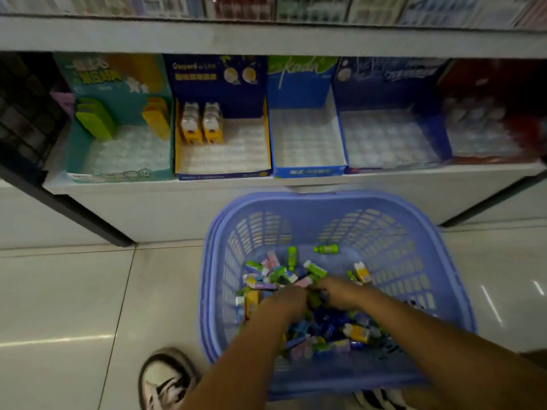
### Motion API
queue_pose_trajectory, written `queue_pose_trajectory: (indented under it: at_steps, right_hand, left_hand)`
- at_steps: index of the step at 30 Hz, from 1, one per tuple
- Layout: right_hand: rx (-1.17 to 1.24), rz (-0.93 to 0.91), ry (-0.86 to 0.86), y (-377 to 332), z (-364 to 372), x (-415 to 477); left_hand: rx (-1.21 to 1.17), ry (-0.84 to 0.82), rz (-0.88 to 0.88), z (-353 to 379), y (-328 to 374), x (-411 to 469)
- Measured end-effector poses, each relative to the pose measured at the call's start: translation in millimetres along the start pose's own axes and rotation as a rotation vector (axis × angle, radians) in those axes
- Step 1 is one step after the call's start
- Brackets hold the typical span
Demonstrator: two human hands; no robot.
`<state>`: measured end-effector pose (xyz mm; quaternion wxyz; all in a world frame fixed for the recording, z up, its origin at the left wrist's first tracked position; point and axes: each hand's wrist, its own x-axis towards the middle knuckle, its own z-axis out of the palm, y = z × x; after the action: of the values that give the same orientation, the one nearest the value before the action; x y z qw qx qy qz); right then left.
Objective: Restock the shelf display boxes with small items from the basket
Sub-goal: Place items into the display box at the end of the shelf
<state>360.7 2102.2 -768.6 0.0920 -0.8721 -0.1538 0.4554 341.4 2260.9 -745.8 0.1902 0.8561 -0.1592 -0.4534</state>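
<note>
The person is reaching both arms down into the lilac-blue basket (296, 199). It is sitting on the floor just in front of the shelf (177, 184), probably so that each handful travels only a short way up. The left hand (285, 301) and the right hand (337, 294) are meeting almost knuckle to knuckle in the middle of the heap of small items (322, 329). Their fingers are dug in among the packs, seemingly picking out one kind. The fingertips are buried, so I cannot tell whether either hand is gripping anything.

The heap is far too jumbled to count. Only two green bottles (291, 257) are lying clear of it, toward the basket's far wall.

Five display boxes are lining the shelf's front edge: the teal box (74, 152), the navy box (222, 173), the blue-and-white box (307, 171), the dark blue box (387, 84) and the red box (503, 84).

- **Navy box:** it is holding two yellow-based bottles (201, 125), standing side by side at its back left corner, likely filled from the back forward.
- **Teal box:** it is showing one green piece (94, 118) and one yellow piece (157, 116) at its back corners.
- **Red box:** it is too blurred to count.
</note>
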Motion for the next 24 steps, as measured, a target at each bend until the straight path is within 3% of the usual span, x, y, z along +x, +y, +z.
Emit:
queue_pose_trajectory:
  at_steps: [2,7,11,13,17,19,21,24]
  right_hand:
    - [0.031,-0.090,0.065,0.7,13.6,7.9]
    - [0.105,-0.105,0.218,1.1,24.8,21.1]
    - [0.205,-0.073,0.127,6.0,6.5,20.1]
    - [0.244,-0.024,0.062,11.2,-4.9,13.6]
    - [0.373,-0.078,0.127,22.4,-37.5,-1.4]
    - [0.482,-0.093,0.139,27.7,-50.9,-7.7]
    - [0.523,-0.089,0.136,29.9,-60.6,-15.5]
    - [0.557,-0.106,0.133,31.4,-67.6,-26.1]
  left_hand:
    - [-0.012,-0.003,-0.030,13.2,-1.2,12.3]
    - [-0.023,0.136,-0.065,25.2,1.8,24.8]
    - [0.029,0.129,-0.081,21.8,-6.8,29.5]
    - [-0.174,0.165,-0.128,17.5,-4.8,28.8]
    - [-0.673,0.377,-0.336,-2.7,3.5,36.2]
    - [-0.978,0.283,-0.412,-6.7,4.4,36.4]
    - [-1.214,0.088,-0.441,-9.4,6.9,30.7]
    - [-1.370,-0.058,-0.284,-17.0,11.6,26.6]
